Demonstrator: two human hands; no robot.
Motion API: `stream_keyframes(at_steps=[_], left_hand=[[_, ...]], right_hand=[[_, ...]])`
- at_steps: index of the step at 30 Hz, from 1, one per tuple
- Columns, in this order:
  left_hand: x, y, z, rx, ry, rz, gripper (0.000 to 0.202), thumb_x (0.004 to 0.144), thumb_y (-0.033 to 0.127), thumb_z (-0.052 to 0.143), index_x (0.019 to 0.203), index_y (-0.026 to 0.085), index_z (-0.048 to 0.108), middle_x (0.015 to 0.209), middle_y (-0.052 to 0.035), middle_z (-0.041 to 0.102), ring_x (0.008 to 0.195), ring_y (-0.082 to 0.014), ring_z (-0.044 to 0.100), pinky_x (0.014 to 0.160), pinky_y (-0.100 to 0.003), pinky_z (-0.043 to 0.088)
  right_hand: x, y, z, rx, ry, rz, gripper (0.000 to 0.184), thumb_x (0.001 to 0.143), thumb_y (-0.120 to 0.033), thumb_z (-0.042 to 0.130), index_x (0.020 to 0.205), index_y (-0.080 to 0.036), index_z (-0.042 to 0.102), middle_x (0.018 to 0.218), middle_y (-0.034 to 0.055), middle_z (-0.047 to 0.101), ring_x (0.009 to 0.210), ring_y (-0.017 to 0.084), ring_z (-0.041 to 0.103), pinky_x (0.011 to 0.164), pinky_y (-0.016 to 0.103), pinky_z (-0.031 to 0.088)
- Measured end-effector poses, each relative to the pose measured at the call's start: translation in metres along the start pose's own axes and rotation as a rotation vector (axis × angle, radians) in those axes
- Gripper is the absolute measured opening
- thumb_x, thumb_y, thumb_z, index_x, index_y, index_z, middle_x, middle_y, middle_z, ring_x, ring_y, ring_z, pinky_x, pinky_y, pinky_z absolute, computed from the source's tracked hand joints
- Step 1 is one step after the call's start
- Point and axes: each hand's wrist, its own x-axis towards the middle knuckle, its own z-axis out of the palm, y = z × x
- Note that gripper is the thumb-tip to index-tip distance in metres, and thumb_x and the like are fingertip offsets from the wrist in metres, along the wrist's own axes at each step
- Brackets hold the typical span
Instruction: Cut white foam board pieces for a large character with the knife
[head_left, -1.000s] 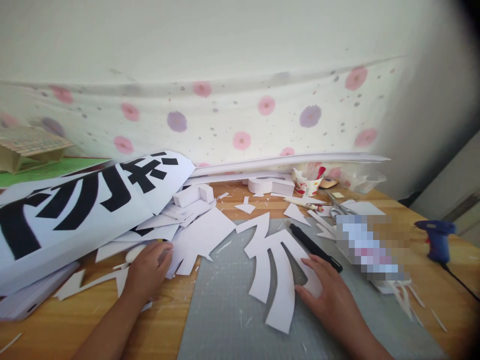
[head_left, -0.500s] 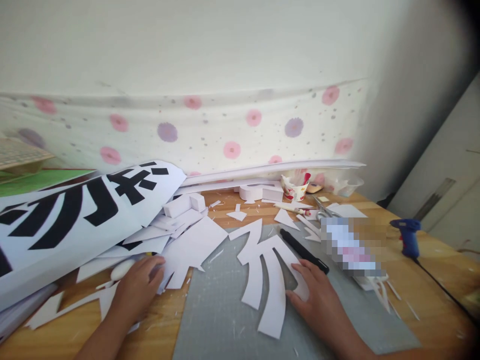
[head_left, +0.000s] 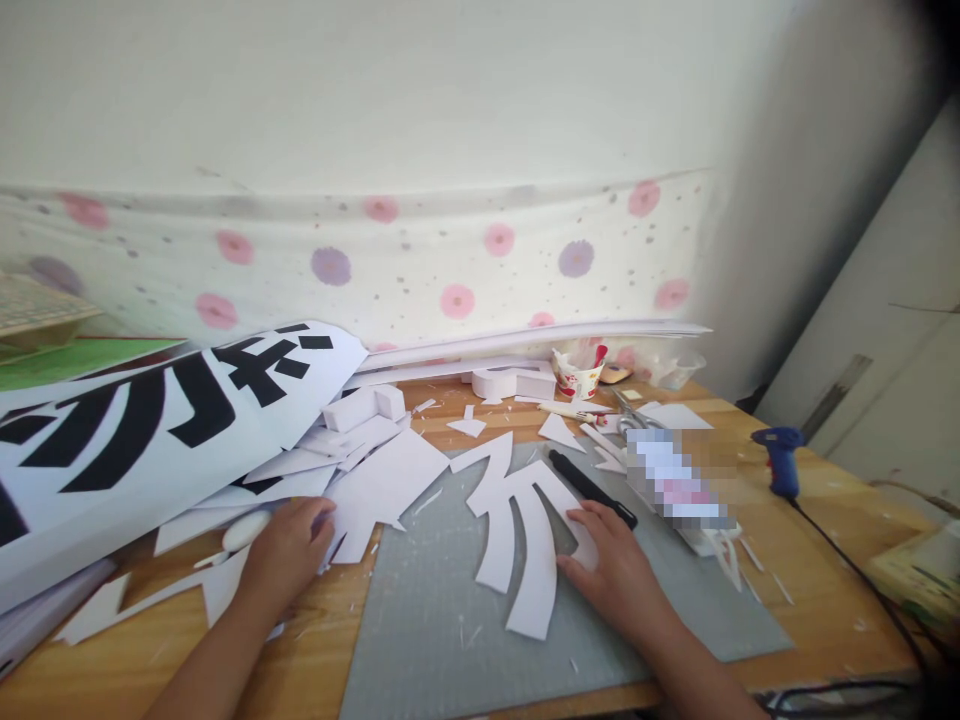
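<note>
A white board cutout point(head_left: 534, 560), shaped like a brush-stroke character with curved strokes, lies flat on the grey cutting mat point(head_left: 420, 640). My right hand point(head_left: 611, 570) pinches its right-hand stroke, thumb on one side and fingertips on the other. To the left, my left hand point(head_left: 292, 545) is curled beside a large white board offcut point(head_left: 390, 470); its fingertips are partly hidden, and what they hold cannot be made out. A black pen-like tool point(head_left: 592, 488) lies just beyond my right hand.
A printed sheet with black characters point(head_left: 135, 430) curls over the left side. Scissors point(head_left: 634, 422), a paper cup point(head_left: 577, 375) and a raised white letter piece point(head_left: 514, 380) stand at the back. A blue glue gun point(head_left: 781, 460) with its cord lies right. Scraps surround the mat.
The view has shifted slightly, bringing more of the table's right side into sight. Both hands and the cutout keep nearly the same places relative to the mat.
</note>
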Motion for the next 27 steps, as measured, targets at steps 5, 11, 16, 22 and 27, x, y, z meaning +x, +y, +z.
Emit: stream_keyframes(at_steps=[5, 11, 16, 22, 27], left_hand=[[-0.004, 0.004, -0.003, -0.15, 0.026, -0.068, 0.023, 0.07, 0.041, 0.055, 0.08, 0.026, 0.069, 0.094, -0.0064, 0.074, 0.1, -0.0316, 0.064, 0.093, -0.044, 0.048], [-0.004, -0.007, -0.022, -0.477, 0.185, -0.378, 0.035, 0.067, 0.045, 0.066, 0.096, 0.026, 0.07, 0.106, -0.008, 0.073, 0.108, -0.036, 0.066, 0.098, -0.053, 0.049], [0.024, -0.03, -0.045, -0.889, 0.321, -0.607, 0.037, 0.079, 0.034, 0.06, 0.114, 0.028, 0.053, 0.078, -0.0013, 0.064, 0.087, -0.0291, 0.073, 0.083, -0.046, 0.06], [0.066, -0.033, -0.051, -1.093, 0.447, -0.757, 0.039, 0.096, 0.03, 0.053, 0.133, 0.023, 0.046, 0.096, -0.0027, 0.061, 0.075, -0.0177, 0.065, 0.066, -0.035, 0.058], [0.09, -0.007, -0.051, -1.129, 0.437, -0.641, 0.038, 0.096, 0.028, 0.061, 0.132, 0.019, 0.054, 0.123, -0.0082, 0.062, 0.094, -0.0197, 0.065, 0.075, -0.035, 0.058]], right_hand=[[-0.006, 0.007, 0.006, -0.032, 0.015, -0.026, 0.045, 0.077, -0.025, 0.068, 0.121, -0.016, 0.067, 0.132, 0.0177, 0.062, 0.123, 0.034, 0.059, 0.107, 0.05, 0.047], [-0.012, 0.018, 0.016, -0.07, 0.017, -0.069, 0.043, 0.08, -0.032, 0.065, 0.12, -0.019, 0.069, 0.133, 0.0162, 0.063, 0.121, 0.036, 0.061, 0.103, 0.051, 0.05], [-0.013, 0.018, 0.018, -0.102, 0.031, -0.068, 0.042, 0.08, -0.036, 0.062, 0.118, -0.019, 0.07, 0.132, 0.0161, 0.064, 0.119, 0.036, 0.062, 0.101, 0.051, 0.05], [-0.011, 0.026, 0.017, -0.101, -0.024, -0.085, 0.044, 0.079, -0.038, 0.063, 0.119, -0.02, 0.071, 0.132, 0.0171, 0.066, 0.119, 0.037, 0.063, 0.101, 0.053, 0.051], [-0.012, 0.034, 0.024, -0.114, 0.005, -0.08, 0.044, 0.076, -0.038, 0.065, 0.116, -0.022, 0.072, 0.132, 0.0167, 0.066, 0.119, 0.038, 0.064, 0.099, 0.053, 0.053]])
